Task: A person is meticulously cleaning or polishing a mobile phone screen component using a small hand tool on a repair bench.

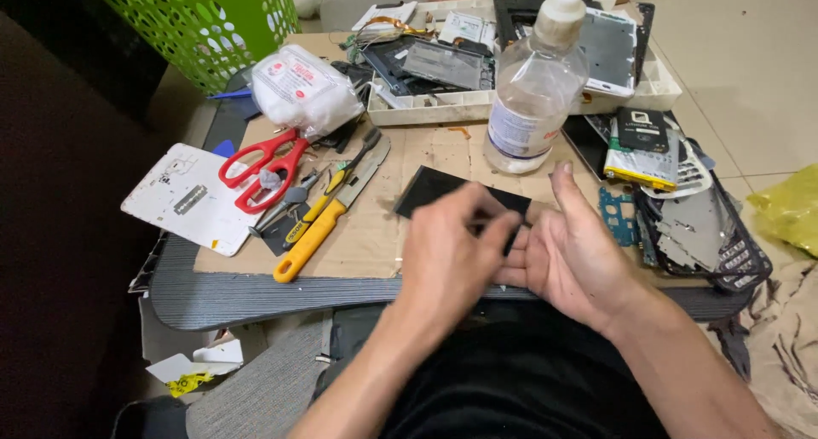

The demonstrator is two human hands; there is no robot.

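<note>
Low counter (256, 298), dark ribbed top, with a sheet of brown cardboard (375, 226) laid over it as work surface; the cardboard serves as landmark here. Beyond its far edge: a white parts tray (656, 90) heaped with phone frames and boards. Off its far left corner: a green mesh basket (200, 22). On its far edge, in front of the tray: a clear plastic squeeze bottle (532, 86) with white nozzle, upright. At its far left corner: a bag of white wipes (302, 86). To its right: a stack of phone shells, a keypad frame and a yellow-edged battery (639, 154). Overhanging its left edge: a white phone back cover (183, 200), with red-handled scissors (260, 171) just beside it, then a yellow-handled knife (319, 226) and small pliers. At the cardboard's near middle lies the black flat panel (430, 192), likely a phone screen or back, flat and partly hidden under the hands. Left hand (447, 252): grip pressed together, fingertips pinching at the panel's near right edge; what exactly is pinched is blurred. Right hand (575, 252): grip spread, palm up, thumb raised, fingers resting beside that same edge. Judged step: working the panel's edge, peeling or separating something thin. Next move probably calls for a steady pull with the right hand bracing the panel flat.
</note>
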